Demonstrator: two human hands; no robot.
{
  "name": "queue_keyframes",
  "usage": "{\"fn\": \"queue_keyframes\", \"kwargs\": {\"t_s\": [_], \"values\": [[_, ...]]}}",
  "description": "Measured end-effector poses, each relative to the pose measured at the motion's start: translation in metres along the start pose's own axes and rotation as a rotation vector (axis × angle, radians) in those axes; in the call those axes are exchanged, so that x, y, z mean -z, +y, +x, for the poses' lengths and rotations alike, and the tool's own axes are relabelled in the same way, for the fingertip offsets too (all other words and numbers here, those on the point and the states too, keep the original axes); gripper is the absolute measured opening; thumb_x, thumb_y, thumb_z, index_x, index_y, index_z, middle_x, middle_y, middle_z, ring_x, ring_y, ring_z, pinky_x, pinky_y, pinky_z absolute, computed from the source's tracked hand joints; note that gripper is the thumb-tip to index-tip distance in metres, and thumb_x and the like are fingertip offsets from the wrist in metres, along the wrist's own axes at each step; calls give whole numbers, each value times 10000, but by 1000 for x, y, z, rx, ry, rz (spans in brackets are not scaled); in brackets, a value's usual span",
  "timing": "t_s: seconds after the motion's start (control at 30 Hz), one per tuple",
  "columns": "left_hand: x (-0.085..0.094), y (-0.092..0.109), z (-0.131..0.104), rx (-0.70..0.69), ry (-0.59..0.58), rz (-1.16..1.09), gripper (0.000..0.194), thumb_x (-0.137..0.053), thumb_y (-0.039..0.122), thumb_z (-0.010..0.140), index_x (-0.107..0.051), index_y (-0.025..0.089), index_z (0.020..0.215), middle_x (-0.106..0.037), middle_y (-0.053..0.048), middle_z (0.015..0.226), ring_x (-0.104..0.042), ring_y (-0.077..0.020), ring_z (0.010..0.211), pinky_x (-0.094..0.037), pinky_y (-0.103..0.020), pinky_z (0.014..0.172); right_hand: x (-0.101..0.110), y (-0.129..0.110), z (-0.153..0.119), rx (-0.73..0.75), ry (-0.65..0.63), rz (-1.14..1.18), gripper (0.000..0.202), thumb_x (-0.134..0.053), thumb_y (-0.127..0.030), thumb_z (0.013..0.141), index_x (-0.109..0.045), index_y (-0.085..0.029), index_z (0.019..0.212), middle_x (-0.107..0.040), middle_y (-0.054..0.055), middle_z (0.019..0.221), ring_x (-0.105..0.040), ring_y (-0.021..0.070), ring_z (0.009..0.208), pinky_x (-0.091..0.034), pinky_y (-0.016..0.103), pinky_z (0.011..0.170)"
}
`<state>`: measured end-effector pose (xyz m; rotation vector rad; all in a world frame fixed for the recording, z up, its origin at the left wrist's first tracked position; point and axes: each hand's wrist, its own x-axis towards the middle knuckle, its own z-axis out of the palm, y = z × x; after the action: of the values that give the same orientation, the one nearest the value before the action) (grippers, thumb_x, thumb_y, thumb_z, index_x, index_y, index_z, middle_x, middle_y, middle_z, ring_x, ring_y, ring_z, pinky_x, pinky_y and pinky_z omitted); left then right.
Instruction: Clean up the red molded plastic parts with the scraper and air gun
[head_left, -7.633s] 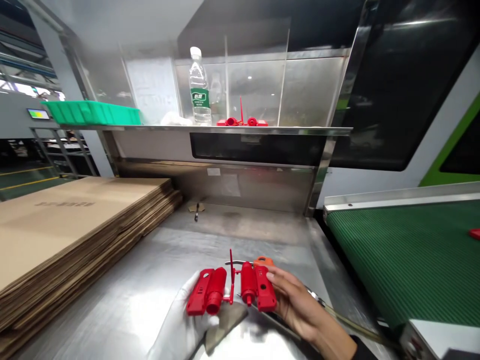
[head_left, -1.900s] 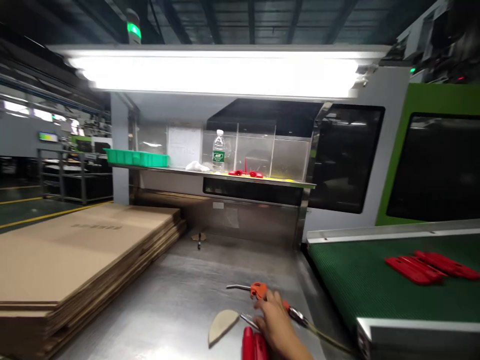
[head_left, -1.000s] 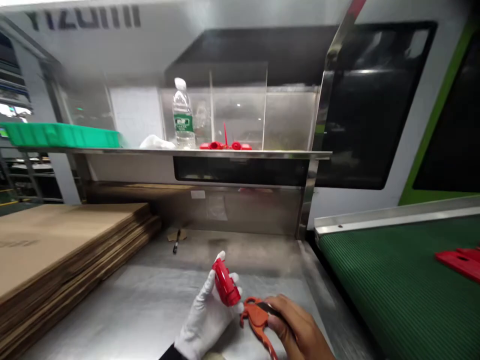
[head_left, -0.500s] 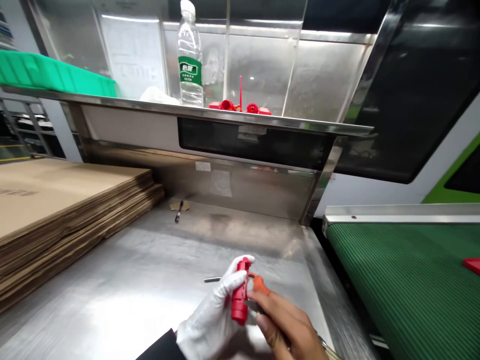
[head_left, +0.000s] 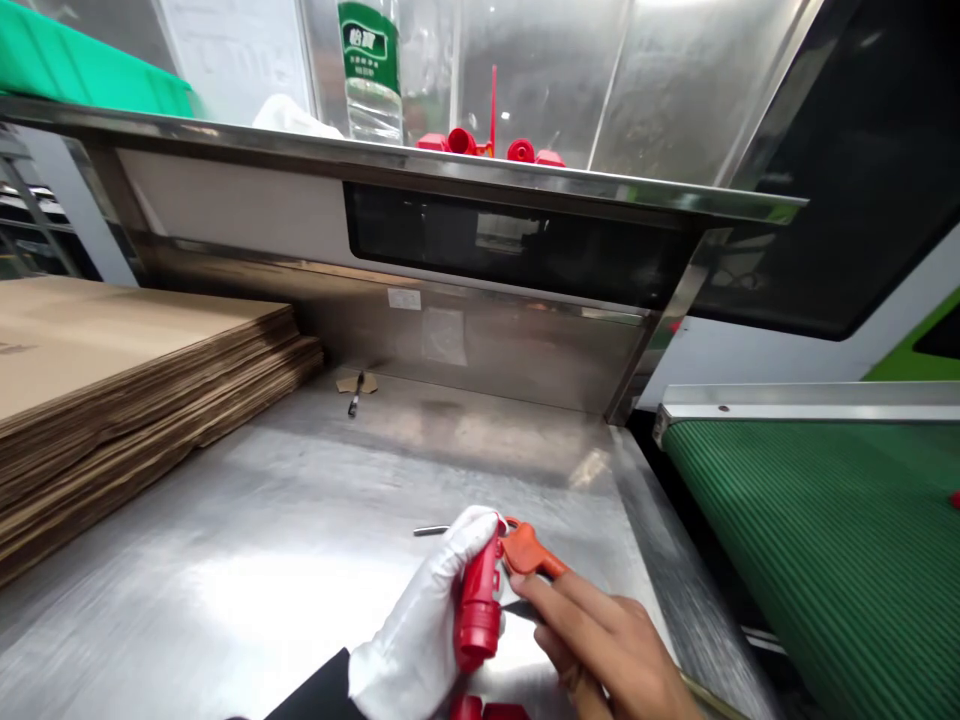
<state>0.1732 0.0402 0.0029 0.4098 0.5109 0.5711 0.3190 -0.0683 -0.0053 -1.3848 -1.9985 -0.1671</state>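
My left hand point(head_left: 424, 640), in a white glove, grips a red plastic moulded part point(head_left: 478, 600) and holds it upright over the steel worktop point(head_left: 285, 540). My bare right hand point(head_left: 611, 655) is just right of it, fingers on an orange-handled tool point(head_left: 529, 550) pressed against the part's side. A thin metal tip point(head_left: 431, 530) sticks out to the left behind the glove. More red plastic point(head_left: 487, 710) lies at the bottom edge below the hands.
A stack of flat cardboard point(head_left: 112, 370) fills the left side. A pen point(head_left: 354, 394) lies near the back wall. The shelf point(head_left: 420, 170) above carries a water bottle point(head_left: 367, 65), red parts point(head_left: 487, 150) and a green tray point(head_left: 82, 70). A green conveyor belt point(head_left: 825, 540) runs at the right.
The view has tilted down and moved closer. Both hands stay together on the red part, the orange tool now showing more beside it.
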Motion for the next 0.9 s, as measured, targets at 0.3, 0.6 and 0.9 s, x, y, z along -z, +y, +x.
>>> {"fn": "queue_keyframes", "kwargs": {"t_s": [0.3, 0.6, 0.9], "values": [[4, -4, 4, -165, -112, 111, 119, -635, 247, 893, -623, 217, 778, -606, 53, 734, -508, -90, 640, -482, -201, 653, -6, -4, -6, 7, -78, -218, 388, -396, -113, 984, -461, -211, 1354, -606, 7, 803, -586, 181, 555, -431, 307, 448], [8, 0, 5, -168, -133, 141, 142, -631, 257, 897, -592, 210, 768, -582, 50, 729, -511, -94, 650, -469, -203, 635, -9, -7, -4, 33, -2, -266, 373, -376, -135, 1014, -463, -181, 1374, -602, 34, 768, -588, 198, 579, -466, 307, 474], [-3, 1, -3, -182, -149, 118, 190, -646, 232, 865, -530, 194, 718, -519, 51, 666, -420, -91, 581, -434, -200, 579, -11, -10, -4, 81, -61, -384, 365, -376, -97, 975, -503, -147, 1314, -595, 3, 726, -594, 164, 511, -419, 292, 383]]}}
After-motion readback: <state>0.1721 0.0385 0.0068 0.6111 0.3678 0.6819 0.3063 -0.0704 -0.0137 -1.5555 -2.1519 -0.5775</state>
